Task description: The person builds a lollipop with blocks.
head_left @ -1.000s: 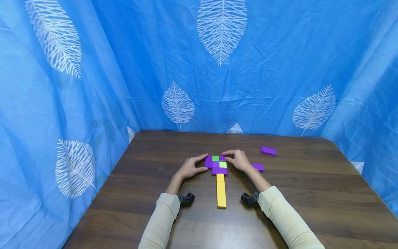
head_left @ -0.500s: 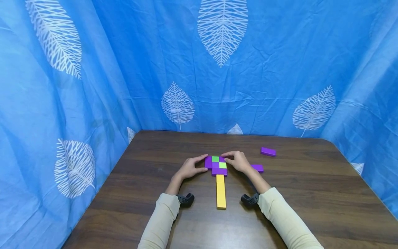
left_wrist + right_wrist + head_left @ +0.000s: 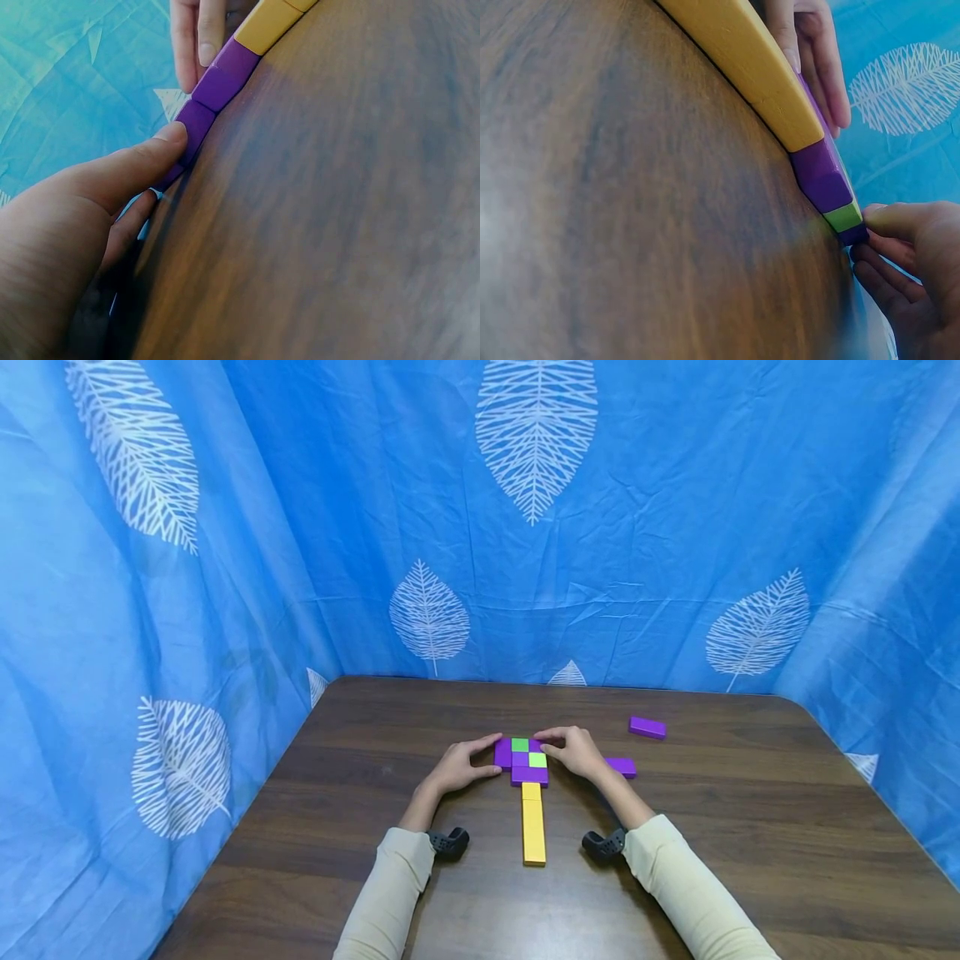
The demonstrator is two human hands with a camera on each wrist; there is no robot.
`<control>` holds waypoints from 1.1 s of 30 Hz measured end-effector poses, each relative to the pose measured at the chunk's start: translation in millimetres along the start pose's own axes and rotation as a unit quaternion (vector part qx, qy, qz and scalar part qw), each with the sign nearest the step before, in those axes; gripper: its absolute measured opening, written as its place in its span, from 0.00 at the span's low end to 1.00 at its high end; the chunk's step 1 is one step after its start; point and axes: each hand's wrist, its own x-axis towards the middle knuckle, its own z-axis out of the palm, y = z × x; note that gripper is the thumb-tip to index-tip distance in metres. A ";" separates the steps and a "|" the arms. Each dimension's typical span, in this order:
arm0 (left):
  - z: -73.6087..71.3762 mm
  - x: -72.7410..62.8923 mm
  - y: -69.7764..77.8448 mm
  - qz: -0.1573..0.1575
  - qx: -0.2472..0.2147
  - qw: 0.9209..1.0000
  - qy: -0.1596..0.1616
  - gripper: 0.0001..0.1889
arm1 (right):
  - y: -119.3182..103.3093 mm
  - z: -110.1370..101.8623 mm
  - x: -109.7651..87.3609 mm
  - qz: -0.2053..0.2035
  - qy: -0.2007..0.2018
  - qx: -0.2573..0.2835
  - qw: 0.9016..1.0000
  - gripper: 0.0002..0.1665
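Observation:
A flat pattern of coloured blocks lies on the wooden table in the head view. My left hand point(image 3: 453, 767) pinches the upright purple block point(image 3: 502, 755) at the pattern's left side, thumb at its near end and index finger at its far end. Across from it, my right hand point(image 3: 576, 750) has thumb and index finger on the purple block point(image 3: 535, 746) at the top right corner, partly covering it. Between them sit a green block point(image 3: 520, 745), a lime block point(image 3: 537, 760) and a small purple block. A wider purple block point(image 3: 529, 775) lies below, touching the yellow blocks point(image 3: 533, 831).
Two loose purple blocks lie to the right: one point(image 3: 647, 727) farther back, another point(image 3: 621, 767) beside my right wrist, partly hidden. The brown table point(image 3: 720, 827) ends at a blue leaf-printed curtain point(image 3: 645, 527). Each wrist wears a black device.

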 end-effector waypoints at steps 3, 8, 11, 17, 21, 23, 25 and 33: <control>0.0 -0.3 0.5 0.000 0.002 1.000 0.000 0.34 | -1.0 0.1 -0.7 0.004 0.000 0.005 1.000 0.13; 0.2 -1.4 0.9 0.000 -0.001 1.000 0.001 0.34 | 0.8 -0.6 -2.9 -0.008 0.006 0.010 1.000 0.14; 0.4 -1.4 0.5 -0.002 0.001 1.000 0.000 0.34 | 2.0 -4.4 -6.1 -0.019 0.018 0.012 1.000 0.14; 1.0 -1.0 0.1 -0.006 0.001 1.000 -0.001 0.34 | 1.3 -18.3 -15.9 -0.049 0.034 0.021 0.998 0.14; 1.8 -1.4 -0.3 -0.008 0.004 1.000 -0.001 0.34 | 1.7 -29.9 -24.4 -0.060 0.037 0.024 0.997 0.14; 2.0 -1.6 -0.7 -0.010 0.006 1.000 -0.002 0.34 | 1.6 -37.1 -29.7 -0.061 0.038 0.016 0.997 0.14; 2.2 -1.8 -0.9 -0.010 0.005 1.000 -0.002 0.34 | 1.6 -44.7 -35.1 -0.061 0.039 0.007 0.997 0.15; 0.1 -1.8 0.3 -0.008 -0.002 1.000 -0.004 0.33 | 15.5 -71.0 -56.0 -0.066 0.070 -0.026 0.995 0.18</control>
